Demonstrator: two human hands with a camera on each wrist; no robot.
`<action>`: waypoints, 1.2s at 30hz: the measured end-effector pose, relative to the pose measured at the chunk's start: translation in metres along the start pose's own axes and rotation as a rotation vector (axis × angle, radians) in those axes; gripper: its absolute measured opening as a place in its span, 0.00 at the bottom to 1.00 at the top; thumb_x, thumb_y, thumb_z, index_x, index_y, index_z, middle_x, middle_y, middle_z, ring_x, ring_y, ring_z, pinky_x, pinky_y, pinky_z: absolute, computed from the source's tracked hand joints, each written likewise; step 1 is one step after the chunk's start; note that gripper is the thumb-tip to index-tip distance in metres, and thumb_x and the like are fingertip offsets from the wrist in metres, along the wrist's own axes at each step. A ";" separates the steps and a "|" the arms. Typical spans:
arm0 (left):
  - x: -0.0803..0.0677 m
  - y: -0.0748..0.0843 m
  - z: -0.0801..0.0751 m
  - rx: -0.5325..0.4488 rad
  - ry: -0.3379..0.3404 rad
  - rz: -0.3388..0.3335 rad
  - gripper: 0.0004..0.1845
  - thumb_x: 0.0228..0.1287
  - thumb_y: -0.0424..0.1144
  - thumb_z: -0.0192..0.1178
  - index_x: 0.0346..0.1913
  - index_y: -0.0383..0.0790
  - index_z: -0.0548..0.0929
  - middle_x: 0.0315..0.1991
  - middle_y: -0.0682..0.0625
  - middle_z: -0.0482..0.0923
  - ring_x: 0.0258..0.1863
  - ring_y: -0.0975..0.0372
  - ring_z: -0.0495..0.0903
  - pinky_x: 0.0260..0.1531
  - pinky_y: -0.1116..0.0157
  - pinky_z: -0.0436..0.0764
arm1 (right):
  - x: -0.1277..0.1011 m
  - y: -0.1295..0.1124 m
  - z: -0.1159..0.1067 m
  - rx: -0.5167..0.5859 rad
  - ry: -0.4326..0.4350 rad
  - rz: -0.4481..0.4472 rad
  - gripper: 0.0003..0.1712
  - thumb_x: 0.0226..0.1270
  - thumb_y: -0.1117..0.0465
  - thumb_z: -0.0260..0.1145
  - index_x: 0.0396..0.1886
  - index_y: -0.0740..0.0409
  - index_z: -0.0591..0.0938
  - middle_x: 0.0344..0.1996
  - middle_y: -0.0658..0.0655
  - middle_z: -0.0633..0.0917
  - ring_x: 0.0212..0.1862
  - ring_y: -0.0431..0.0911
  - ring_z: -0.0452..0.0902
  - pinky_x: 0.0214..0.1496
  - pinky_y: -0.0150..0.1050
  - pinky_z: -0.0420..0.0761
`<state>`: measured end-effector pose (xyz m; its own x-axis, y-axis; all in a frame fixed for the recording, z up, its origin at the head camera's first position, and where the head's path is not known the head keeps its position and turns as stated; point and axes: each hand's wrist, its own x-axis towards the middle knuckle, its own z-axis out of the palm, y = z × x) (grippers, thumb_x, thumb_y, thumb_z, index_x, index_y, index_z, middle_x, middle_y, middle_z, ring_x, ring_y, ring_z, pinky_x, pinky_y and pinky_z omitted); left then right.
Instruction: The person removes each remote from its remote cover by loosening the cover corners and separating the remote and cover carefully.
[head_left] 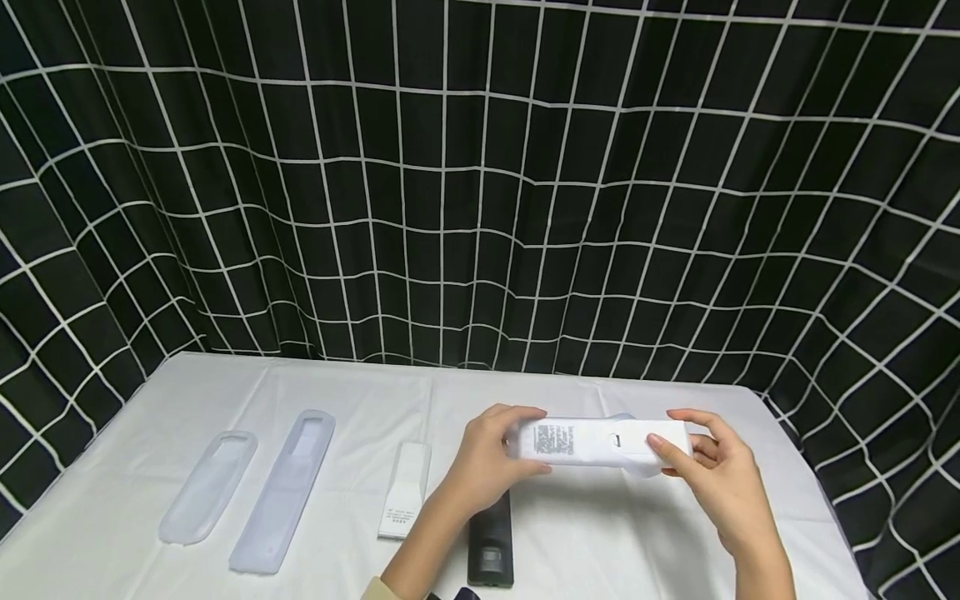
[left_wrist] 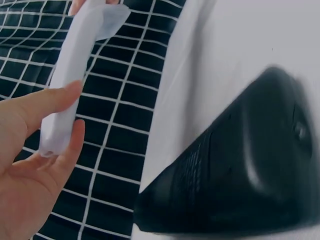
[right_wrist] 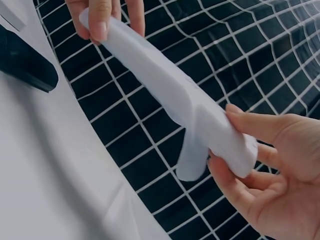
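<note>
A white remote control [head_left: 596,442] is held level above the table, with printed text on its upward face. A translucent soft sleeve [right_wrist: 192,159] covers its left part, and a loose flap of the sleeve hangs out near the middle. My left hand [head_left: 480,462] grips the sleeved left end between thumb and fingers. At the bare right end, my right hand [head_left: 723,483] pinches the remote, its thumb on the printed face and the fingers behind. Both ends of the remote also show in the right wrist view.
Below my left hand lies a black remote [head_left: 491,546] on the white-clothed table [head_left: 600,550]. Left of it is another white remote [head_left: 405,492]. Farther left lie a long translucent sleeve [head_left: 281,504] and a shorter one [head_left: 208,490]. A black grid-patterned curtain [head_left: 465,208] hangs behind.
</note>
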<state>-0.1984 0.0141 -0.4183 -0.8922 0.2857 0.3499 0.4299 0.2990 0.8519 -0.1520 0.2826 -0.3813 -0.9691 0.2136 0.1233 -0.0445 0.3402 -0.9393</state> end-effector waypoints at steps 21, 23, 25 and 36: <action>-0.009 -0.005 -0.013 -0.328 0.061 -0.149 0.20 0.72 0.34 0.68 0.64 0.32 0.82 0.47 0.40 0.85 0.46 0.53 0.89 0.41 0.73 0.85 | 0.000 0.007 -0.005 0.202 -0.086 0.009 0.25 0.63 0.76 0.75 0.50 0.44 0.83 0.34 0.47 0.88 0.34 0.39 0.87 0.39 0.36 0.90; -0.010 -0.005 -0.013 -0.333 0.080 -0.144 0.17 0.74 0.34 0.65 0.61 0.32 0.84 0.47 0.39 0.85 0.45 0.53 0.89 0.42 0.71 0.87 | 0.000 0.008 -0.004 0.195 -0.093 -0.001 0.24 0.64 0.76 0.75 0.51 0.46 0.82 0.34 0.47 0.89 0.35 0.39 0.87 0.39 0.36 0.90; -0.010 -0.005 -0.013 -0.339 0.100 -0.147 0.15 0.76 0.35 0.64 0.59 0.32 0.86 0.46 0.39 0.86 0.44 0.54 0.89 0.42 0.69 0.88 | 0.000 0.008 -0.003 0.187 -0.094 -0.007 0.24 0.64 0.76 0.75 0.52 0.47 0.82 0.35 0.47 0.89 0.36 0.39 0.87 0.38 0.35 0.90; -0.009 -0.007 -0.013 -0.363 0.181 -0.147 0.11 0.77 0.34 0.62 0.53 0.30 0.88 0.46 0.38 0.88 0.40 0.58 0.88 0.37 0.70 0.89 | 0.000 0.007 0.001 0.185 -0.094 -0.017 0.23 0.64 0.75 0.75 0.50 0.46 0.83 0.34 0.46 0.89 0.35 0.39 0.87 0.38 0.35 0.90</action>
<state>-0.1952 -0.0022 -0.4230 -0.9642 0.0896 0.2494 0.2483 -0.0242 0.9684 -0.1529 0.2844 -0.3876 -0.9858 0.1200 0.1177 -0.0968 0.1671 -0.9812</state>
